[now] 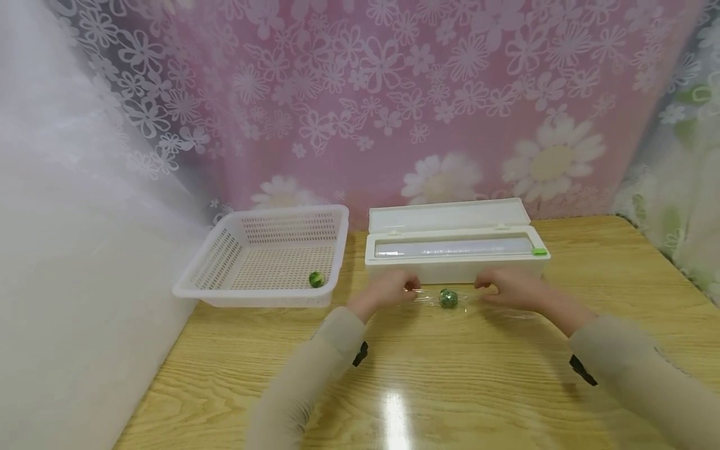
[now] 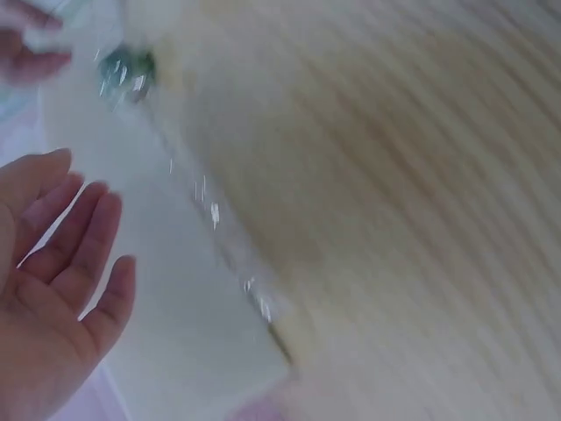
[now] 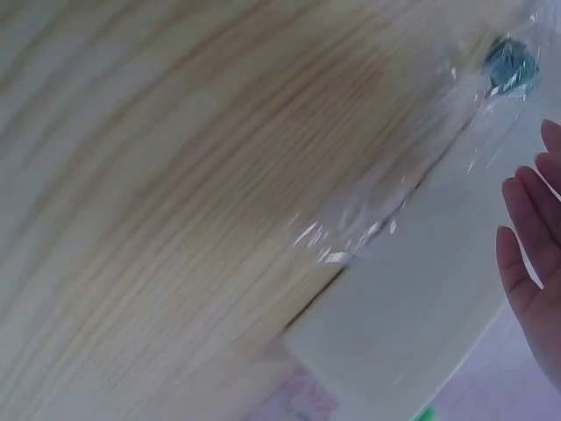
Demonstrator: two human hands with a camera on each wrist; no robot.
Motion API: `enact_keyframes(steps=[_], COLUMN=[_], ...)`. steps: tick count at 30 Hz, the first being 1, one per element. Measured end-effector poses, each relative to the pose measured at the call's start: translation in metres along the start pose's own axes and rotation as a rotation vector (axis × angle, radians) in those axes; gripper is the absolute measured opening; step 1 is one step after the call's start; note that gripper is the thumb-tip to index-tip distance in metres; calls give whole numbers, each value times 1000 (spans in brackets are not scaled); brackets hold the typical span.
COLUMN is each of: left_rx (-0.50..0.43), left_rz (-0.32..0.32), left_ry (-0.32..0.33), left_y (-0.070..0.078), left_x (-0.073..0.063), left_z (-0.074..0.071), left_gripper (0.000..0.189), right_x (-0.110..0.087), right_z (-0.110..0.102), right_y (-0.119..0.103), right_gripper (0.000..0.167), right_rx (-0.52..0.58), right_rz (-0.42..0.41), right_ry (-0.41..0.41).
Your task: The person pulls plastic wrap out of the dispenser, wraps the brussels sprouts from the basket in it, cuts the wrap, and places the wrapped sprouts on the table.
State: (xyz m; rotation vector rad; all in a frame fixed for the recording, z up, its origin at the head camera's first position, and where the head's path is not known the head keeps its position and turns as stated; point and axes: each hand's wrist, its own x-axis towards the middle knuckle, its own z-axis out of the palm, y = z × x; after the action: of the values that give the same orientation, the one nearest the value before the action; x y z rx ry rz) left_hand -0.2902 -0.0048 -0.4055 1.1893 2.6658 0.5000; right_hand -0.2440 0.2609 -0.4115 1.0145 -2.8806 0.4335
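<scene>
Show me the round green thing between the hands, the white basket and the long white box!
Round green thing (image 1: 448, 299): head view, middle of its visible surface.
White basket (image 1: 259, 293): head view, near rim.
Long white box (image 1: 450, 272): head view, front wall.

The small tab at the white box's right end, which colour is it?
Bright green; the tab shows best in the head view.

This looks like a home, given the flowered pink curtain (image 1: 360, 106), wood-grain table (image 1: 450, 381) and cling-film box (image 1: 450, 270).
</scene>
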Motion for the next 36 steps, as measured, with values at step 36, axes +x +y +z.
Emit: enact_keyframes(steps=[36], left_rx=[-2], left_rz=[-117], left_ry=[135], left_y=[26], left_x=[20], left_z=[22], left_gripper=[27], right_x=[46], right_z=[30], right_y=[-19], right_gripper=[15], right_rx=[163], right_rz=[33], right_ry=[17])
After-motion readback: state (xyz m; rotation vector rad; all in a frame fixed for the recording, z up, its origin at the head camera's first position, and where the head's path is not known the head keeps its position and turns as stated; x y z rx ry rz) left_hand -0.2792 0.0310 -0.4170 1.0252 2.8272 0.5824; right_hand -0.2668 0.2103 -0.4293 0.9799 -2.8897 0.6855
